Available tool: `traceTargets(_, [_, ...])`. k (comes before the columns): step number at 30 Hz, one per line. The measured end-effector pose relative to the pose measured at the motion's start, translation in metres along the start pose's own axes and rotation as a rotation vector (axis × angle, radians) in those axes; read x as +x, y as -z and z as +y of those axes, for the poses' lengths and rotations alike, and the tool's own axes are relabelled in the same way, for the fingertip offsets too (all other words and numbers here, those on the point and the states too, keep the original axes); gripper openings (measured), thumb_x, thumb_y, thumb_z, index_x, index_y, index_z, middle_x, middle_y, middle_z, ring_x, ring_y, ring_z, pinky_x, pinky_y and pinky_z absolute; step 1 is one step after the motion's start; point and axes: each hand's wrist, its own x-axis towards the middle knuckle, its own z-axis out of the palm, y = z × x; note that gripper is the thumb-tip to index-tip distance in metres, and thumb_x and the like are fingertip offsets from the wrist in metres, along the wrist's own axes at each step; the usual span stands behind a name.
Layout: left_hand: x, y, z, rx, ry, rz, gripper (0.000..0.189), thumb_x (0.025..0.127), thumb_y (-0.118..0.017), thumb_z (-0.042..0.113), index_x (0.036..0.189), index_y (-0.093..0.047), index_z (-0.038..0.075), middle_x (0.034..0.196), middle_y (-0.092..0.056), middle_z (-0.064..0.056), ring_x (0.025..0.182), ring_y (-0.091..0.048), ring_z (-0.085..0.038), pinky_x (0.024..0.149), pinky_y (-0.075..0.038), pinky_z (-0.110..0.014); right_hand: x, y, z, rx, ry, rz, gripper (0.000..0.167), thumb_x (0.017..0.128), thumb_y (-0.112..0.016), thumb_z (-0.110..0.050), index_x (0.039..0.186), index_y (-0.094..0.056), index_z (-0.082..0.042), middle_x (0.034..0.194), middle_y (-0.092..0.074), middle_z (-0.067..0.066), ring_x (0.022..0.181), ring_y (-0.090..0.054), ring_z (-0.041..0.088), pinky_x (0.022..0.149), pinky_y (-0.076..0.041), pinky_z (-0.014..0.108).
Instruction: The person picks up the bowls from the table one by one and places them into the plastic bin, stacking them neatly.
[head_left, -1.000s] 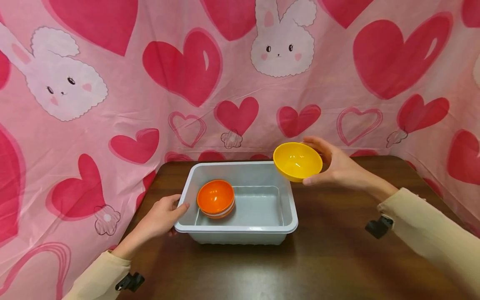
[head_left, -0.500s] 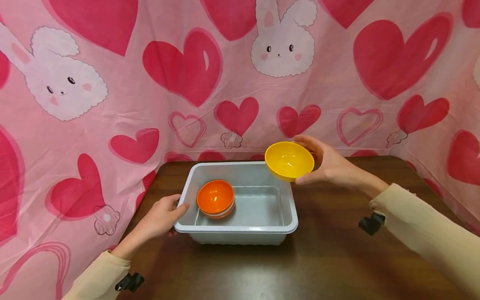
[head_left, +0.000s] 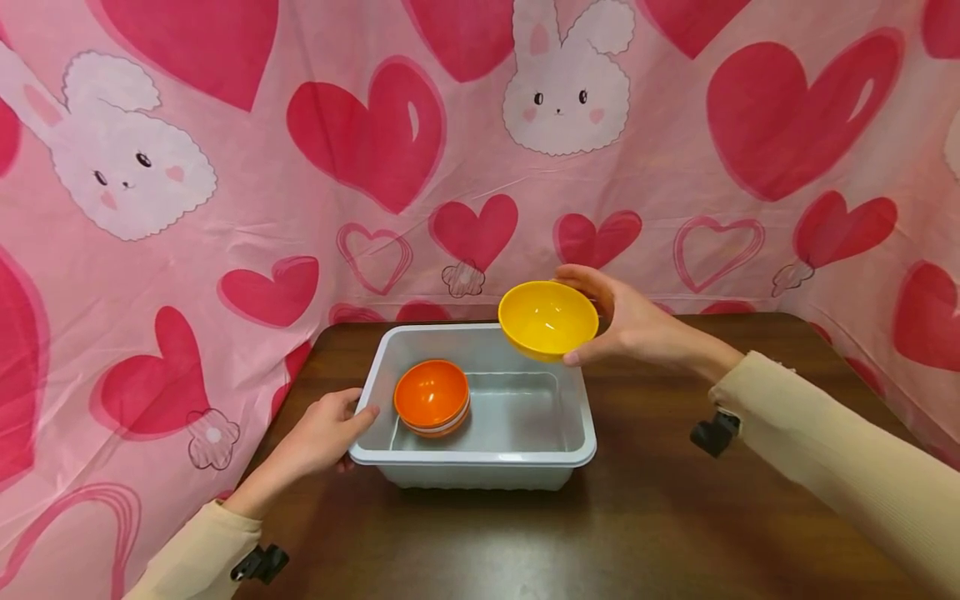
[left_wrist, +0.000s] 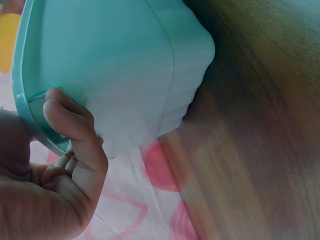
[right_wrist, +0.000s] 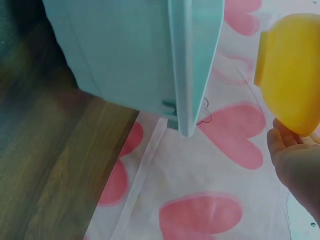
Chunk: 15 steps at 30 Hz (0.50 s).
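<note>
A yellow bowl (head_left: 547, 318) is held by my right hand (head_left: 626, 321), thumb and fingers on its right side, tilted above the back right part of a grey plastic tub (head_left: 480, 457). In the right wrist view the bowl (right_wrist: 290, 72) shows its underside, with fingertips against its edge. My left hand (head_left: 330, 429) grips the tub's left rim; in the left wrist view its fingers (left_wrist: 75, 122) curl under that rim. Inside the tub, toward the left, an orange bowl (head_left: 431, 394) sits upright, with a white band and more orange below its rim.
The tub stands on a dark brown wooden table (head_left: 675, 500). Behind and beside the table hangs a pink cloth (head_left: 465, 133) with hearts and rabbits. The tub's walls rise around the orange bowl.
My right hand has moved left with the yellow bowl, from the tub's back right corner to further over its inside. The left hand, tub and orange bowl have stayed in place.
</note>
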Motion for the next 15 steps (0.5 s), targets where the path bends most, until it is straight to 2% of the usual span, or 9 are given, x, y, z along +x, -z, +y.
traceTargets(4, [0.000,0.001,0.001,0.006,0.002,0.002,0.038,0.105,-0.063,0.018,0.136,-0.058,-0.004,0.060,-0.061,-0.007,0.041,-0.058,-0.025,0.047,-0.058,-0.051,0.007,-0.004,-0.005,-0.007,0.014,-0.012,0.108,0.074,-0.094,-0.015,0.162,-0.032,-0.013,0.158,-0.044,0.002,0.139,-0.046,0.024,0.112,-0.046,0.045])
traceTargets(15, [-0.001,0.002,0.001,-0.002,-0.004,-0.003,0.039,0.105,-0.063,0.019,0.136,-0.058,-0.005,0.060,-0.061,-0.007,0.042,-0.059,-0.025,0.048,-0.058,-0.051,0.031,-0.020,-0.021,-0.003,0.031,-0.078,0.107,0.074,-0.094,-0.015,0.161,-0.034,-0.013,0.158,-0.044,0.003,0.139,-0.044,0.024,0.108,-0.050,0.044])
